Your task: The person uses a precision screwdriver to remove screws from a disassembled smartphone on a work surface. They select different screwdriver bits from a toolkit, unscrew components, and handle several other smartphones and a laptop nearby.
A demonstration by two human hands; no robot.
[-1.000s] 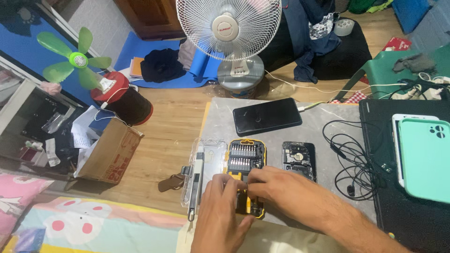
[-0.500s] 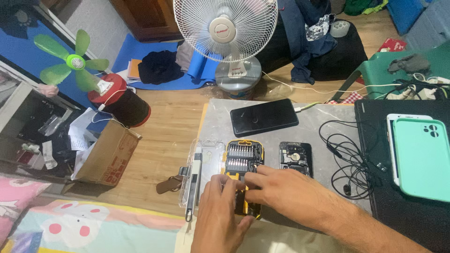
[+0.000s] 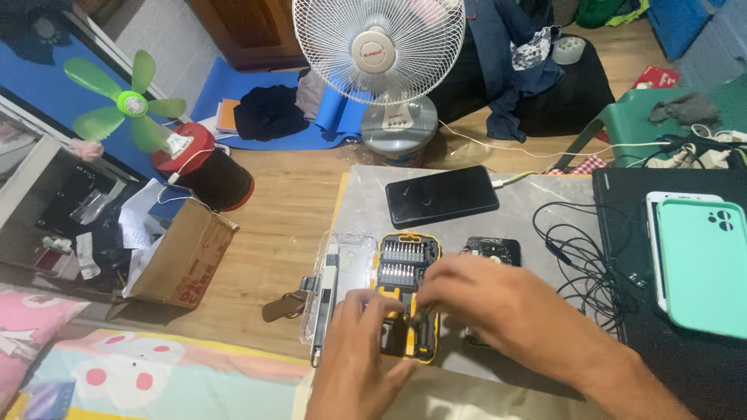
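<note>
A yellow and black screwdriver bit kit (image 3: 406,268) lies open on the grey work mat (image 3: 359,202), its clear lid (image 3: 336,280) folded out to the left. My left hand (image 3: 359,354) rests on the kit's lower part, fingers bent over it. My right hand (image 3: 486,299) reaches across from the right, fingertips pinched at a dark tool in the kit's lower tray. What the fingers hold is mostly hidden. An opened phone body (image 3: 492,250) lies just right of the kit, partly under my right hand.
A black phone (image 3: 441,196) lies face up at the mat's far side. Black cables (image 3: 580,260) tangle to the right, beside a mint phone case (image 3: 704,260) on a black surface. A standing fan (image 3: 381,58), small green fan (image 3: 128,97) and cardboard box (image 3: 183,257) sit on the wooden floor.
My right hand has shifted slightly left over the kit's lower tray. The view has moved a little; my left hand stays on the kit.
</note>
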